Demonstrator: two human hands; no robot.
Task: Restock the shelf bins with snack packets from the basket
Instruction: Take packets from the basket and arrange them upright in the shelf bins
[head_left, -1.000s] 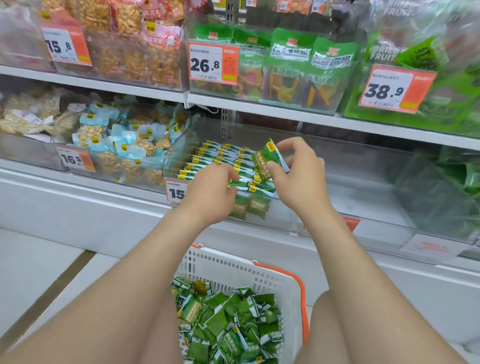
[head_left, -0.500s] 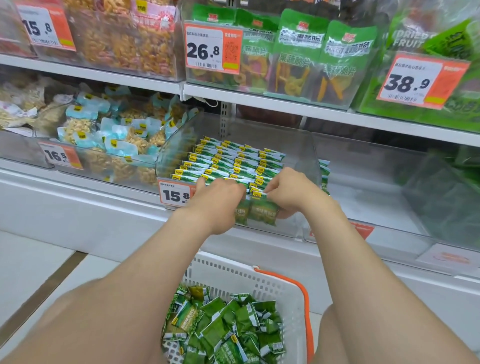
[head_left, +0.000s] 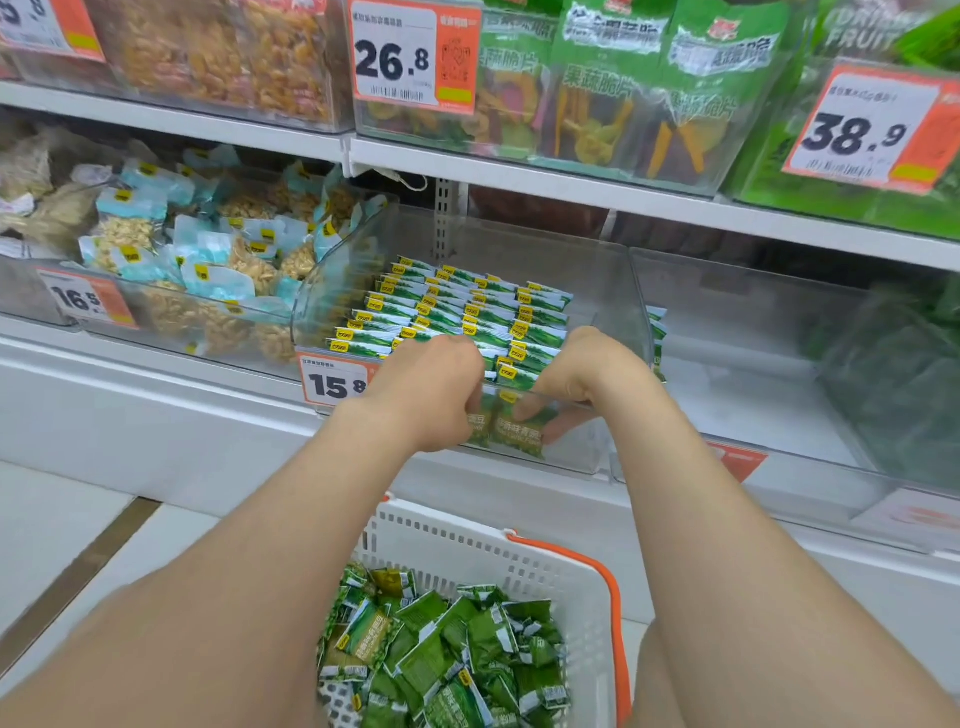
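- Two bare hands meet at the front edge of a clear bin (head_left: 597, 280) on the lower shelf, at the centre of the frame.
- Left hand (head_left: 431, 395): fingers curled downward over the bin's front wall, tips against the upper edge of a green packet (head_left: 479, 428) standing just behind that wall. Whether it grips this packet cannot be told.
- Right hand (head_left: 582, 379): fingers reach down inside the front wall and pinch the front packet (head_left: 519, 434), which stands upright, face outward, just beside the first.
- Packet rows (head_left: 457, 306): green packets with yellow corner labels, filed upright in several columns from the back of the bin toward the hands.
- Price tag (head_left: 332, 384): orange and white, reading 15.8, at the bin's front left corner, partly covered by the left wrist.
- Basket (head_left: 467, 540): white and slotted, with an orange handle (head_left: 613, 597), at lower centre between the forearms. It holds a heap of loose green packets (head_left: 447, 654).
- Neighbouring bin (head_left: 244, 306), left of centre: pale-blue packets (head_left: 208, 260) in a jumble.
- Upper shelf (head_left: 519, 171): bins of larger green bags (head_left: 613, 78), with a 26.8 tag (head_left: 410, 57) and a 38.9 tag (head_left: 862, 130).
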